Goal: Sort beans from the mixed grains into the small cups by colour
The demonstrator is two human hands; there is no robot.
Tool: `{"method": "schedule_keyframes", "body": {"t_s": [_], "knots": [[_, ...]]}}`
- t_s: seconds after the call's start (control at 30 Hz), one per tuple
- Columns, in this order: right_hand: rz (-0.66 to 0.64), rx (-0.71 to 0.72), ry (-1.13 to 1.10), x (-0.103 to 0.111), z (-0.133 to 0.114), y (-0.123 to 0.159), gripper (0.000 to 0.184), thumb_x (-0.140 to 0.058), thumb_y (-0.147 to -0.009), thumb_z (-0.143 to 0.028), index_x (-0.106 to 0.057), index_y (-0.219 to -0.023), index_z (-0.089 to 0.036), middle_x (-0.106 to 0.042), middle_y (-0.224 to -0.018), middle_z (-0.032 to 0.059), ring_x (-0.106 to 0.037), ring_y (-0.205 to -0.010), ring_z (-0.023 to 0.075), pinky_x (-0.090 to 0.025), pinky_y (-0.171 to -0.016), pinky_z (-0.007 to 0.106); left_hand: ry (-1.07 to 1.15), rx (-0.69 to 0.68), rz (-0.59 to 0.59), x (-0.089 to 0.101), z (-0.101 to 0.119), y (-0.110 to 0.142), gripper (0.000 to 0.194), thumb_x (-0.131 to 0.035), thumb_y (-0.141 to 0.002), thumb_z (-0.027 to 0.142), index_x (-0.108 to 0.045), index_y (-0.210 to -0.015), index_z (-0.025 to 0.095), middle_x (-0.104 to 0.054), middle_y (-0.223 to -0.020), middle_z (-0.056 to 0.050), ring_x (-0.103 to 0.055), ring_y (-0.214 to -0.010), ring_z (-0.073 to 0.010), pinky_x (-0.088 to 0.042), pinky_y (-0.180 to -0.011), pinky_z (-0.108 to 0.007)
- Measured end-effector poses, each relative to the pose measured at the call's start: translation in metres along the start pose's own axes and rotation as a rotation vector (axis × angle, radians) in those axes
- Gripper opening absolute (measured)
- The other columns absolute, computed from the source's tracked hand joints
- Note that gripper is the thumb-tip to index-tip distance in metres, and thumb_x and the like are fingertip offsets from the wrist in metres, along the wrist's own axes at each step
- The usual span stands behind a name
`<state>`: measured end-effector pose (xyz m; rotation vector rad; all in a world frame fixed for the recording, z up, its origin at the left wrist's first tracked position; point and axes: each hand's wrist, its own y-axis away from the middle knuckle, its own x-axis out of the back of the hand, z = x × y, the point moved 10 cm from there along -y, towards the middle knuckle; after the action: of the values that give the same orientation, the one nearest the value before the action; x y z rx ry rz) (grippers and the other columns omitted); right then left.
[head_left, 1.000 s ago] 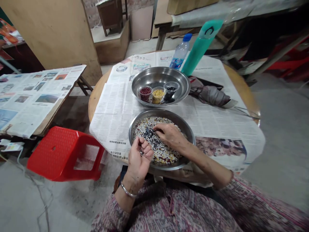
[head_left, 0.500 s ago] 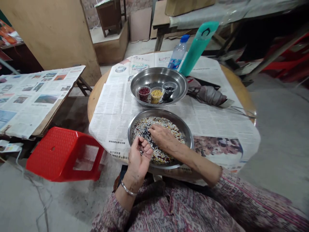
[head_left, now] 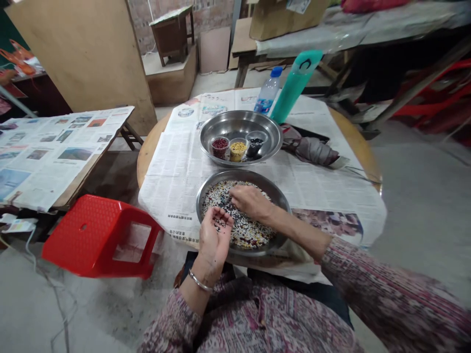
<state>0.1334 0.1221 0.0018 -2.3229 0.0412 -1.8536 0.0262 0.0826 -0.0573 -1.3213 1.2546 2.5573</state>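
Observation:
In the lower middle, a wide steel basin (head_left: 286, 221) holds a mix of white, black, yellow and dark red grains and beans (head_left: 253, 229). My left hand (head_left: 216, 235) is cupped palm up over its near left rim, fingers curled, with a few small dark beans in the hollow. My right hand (head_left: 252, 202) reaches in from the right, thumb and fingertips pinched together at the grains; whatever lies between them is too small to see. Behind, a second steel basin (head_left: 241, 120) contains clear cups of red beans (head_left: 220, 147), yellow beans (head_left: 237, 150) and black beans (head_left: 255, 145).
Newspaper (head_left: 165, 171) covers the round table. A water bottle (head_left: 268, 92), a teal bottle-like container (head_left: 297, 86) and a folded grey umbrella (head_left: 312, 149) stand or lie behind and right of the basins. A red stool (head_left: 95, 235) is at the left, below a paper-covered bench (head_left: 62, 147).
The fingers of my left hand have opened slightly, showing more palm. My right hand stays pinched at the grains, shifted a little. The whole view has tilted slightly.

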Motion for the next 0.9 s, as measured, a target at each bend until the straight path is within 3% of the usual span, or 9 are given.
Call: {"method": "schedule_keyframes", "body": {"t_s": [0.13,0.2,0.27,0.4,0.5,0.57,0.67,0.9], "knots": [[0.026,-0.135,-0.350,0.026,0.008,0.007,0.018,-0.054,-0.082,-0.014,-0.072,-0.084,-0.017,-0.071,-0.071,0.0004,-0.060,-0.061,0.0116,-0.043,-0.060,0.022,-0.056,0.018,0.008,-0.002,-0.004,-0.004,0.022,-0.044,-0.098,0.013,-0.062,-0.088,0.011,-0.067,-0.088,-0.010,-0.067,-0.085,-0.0146,-0.057,-0.078,-0.027],[-0.036,-0.090,-0.579,0.031,-0.006,0.011,0.018,-0.055,-0.082,-0.018,-0.074,-0.085,-0.019,-0.072,-0.072,-0.0009,-0.061,-0.062,0.0111,-0.044,-0.061,0.022,-0.049,0.009,-0.018,-0.005,-0.004,-0.006,0.023,-0.042,-0.099,0.011,-0.063,-0.090,0.010,-0.068,-0.092,-0.011,-0.067,-0.088,-0.0139,-0.057,-0.079,-0.026],[-0.073,-0.037,-0.662,0.034,-0.014,0.014,0.020,-0.056,-0.085,-0.024,-0.075,-0.086,-0.021,-0.074,-0.075,-0.0002,-0.063,-0.065,0.0119,-0.046,-0.064,0.023,-0.024,0.001,-0.031,-0.007,-0.003,-0.007,0.024,-0.041,-0.099,0.010,-0.062,-0.087,0.009,-0.067,-0.090,-0.009,-0.066,-0.084,-0.0117,-0.056,-0.078,-0.024],[0.050,-0.209,-0.523,0.032,0.022,0.018,0.021,-0.056,-0.088,-0.028,-0.075,-0.086,-0.020,-0.075,-0.079,0.0020,-0.064,-0.067,0.0139,-0.045,-0.065,0.026,0.024,0.069,-0.067,-0.010,-0.004,-0.005,0.031,-0.037,-0.102,0.013,-0.053,-0.075,0.013,-0.051,-0.068,0.000,-0.051,-0.057,-0.0063,-0.046,-0.054,-0.015],[-0.066,-0.258,-0.297,0.005,0.037,0.021,0.020,-0.055,-0.085,-0.018,-0.075,-0.083,-0.019,-0.075,-0.081,0.0036,-0.065,-0.073,0.0163,-0.045,-0.070,0.027,0.035,0.137,-0.153,-0.014,-0.007,-0.001,0.036,-0.037,-0.104,0.023,-0.043,-0.069,0.017,-0.029,-0.059,0.007,-0.029,-0.044,-0.0052,-0.026,-0.039,-0.014],[-0.105,-0.253,-0.165,-0.008,0.038,0.022,0.022,-0.053,-0.086,-0.014,-0.074,-0.088,-0.017,-0.075,-0.090,0.0070,-0.067,-0.084,0.0192,-0.046,-0.077,0.029,0.037,0.158,-0.187,-0.014,-0.007,0.002,0.037,-0.038,-0.104,0.027,-0.039,-0.068,0.017,-0.022,-0.059,0.008,-0.022,-0.043,-0.0052,-0.021,-0.038,-0.014],[-0.059,-0.244,-0.098,-0.014,0.032,0.019,0.024,-0.050,-0.089,-0.013,-0.072,-0.097,-0.015,-0.074,-0.100,0.0110,-0.066,-0.095,0.0207,-0.045,-0.086,0.029,0.040,0.181,-0.214,-0.015,-0.009,0.005,0.038,-0.037,-0.105,0.029,-0.036,-0.068,0.018,-0.021,-0.059,0.008,-0.021,-0.042,-0.0048,-0.020,-0.039,-0.014],[-0.061,-0.195,-0.243,-0.020,0.024,0.007,0.024,-0.051,-0.087,-0.011,-0.073,-0.097,-0.015,-0.074,-0.102,0.0092,-0.066,-0.095,0.0185,-0.044,-0.090,0.028,0.060,0.196,-0.217,-0.015,-0.010,0.008,0.039,-0.034,-0.106,0.029,-0.035,-0.068,0.018,-0.021,-0.059,0.008,-0.024,-0.042,-0.0039,-0.020,-0.039,-0.014]]}}
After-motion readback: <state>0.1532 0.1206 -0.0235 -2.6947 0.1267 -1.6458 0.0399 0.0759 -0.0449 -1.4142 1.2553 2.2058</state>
